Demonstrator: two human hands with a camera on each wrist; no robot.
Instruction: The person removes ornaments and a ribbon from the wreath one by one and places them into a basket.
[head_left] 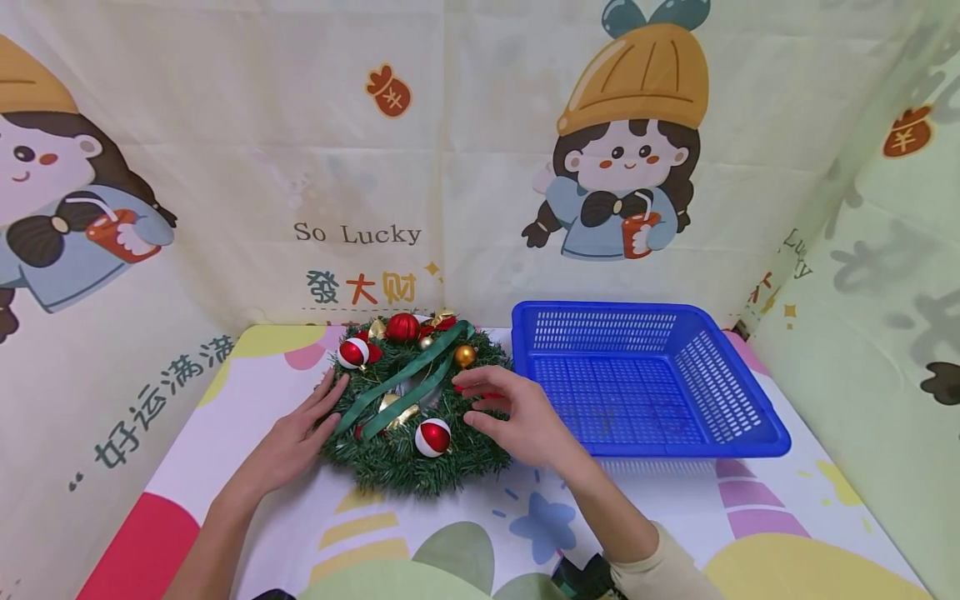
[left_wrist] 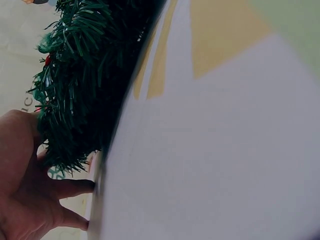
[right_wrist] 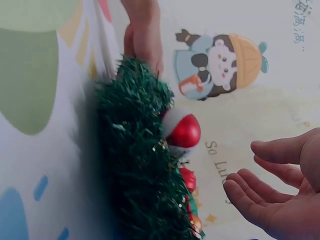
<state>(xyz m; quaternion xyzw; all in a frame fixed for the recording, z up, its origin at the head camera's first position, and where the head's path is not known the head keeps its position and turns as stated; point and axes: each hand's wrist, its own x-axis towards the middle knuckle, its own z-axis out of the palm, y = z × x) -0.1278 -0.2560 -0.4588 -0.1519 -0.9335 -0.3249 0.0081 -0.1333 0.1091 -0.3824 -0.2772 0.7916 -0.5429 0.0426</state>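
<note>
A green Christmas wreath [head_left: 472, 454] lies on the table, decorated with red-and-white baubles [head_left: 432, 437], a red bauble [head_left: 403, 327], a small gold bauble [head_left: 465, 357] and gold bows. Across its top runs a green ribbon [head_left: 405, 372] in two strands. My left hand [head_left: 288, 446] rests at the wreath's left edge with fingers spread; in the left wrist view, two of its fingers [left_wrist: 75, 188] reach down by the table edge. Over the wreath's right side hovers my right hand [head_left: 517, 412], fingers loosely bent and holding nothing, apart from the needles in the right wrist view.
A blue plastic basket [head_left: 750, 408] with slotted walls stands right of the wreath, close to my right forearm. Behind the table hangs a printed cloth [head_left: 480, 183], with another side panel at the right. A dark object [head_left: 585, 577] shows by the right sleeve.
</note>
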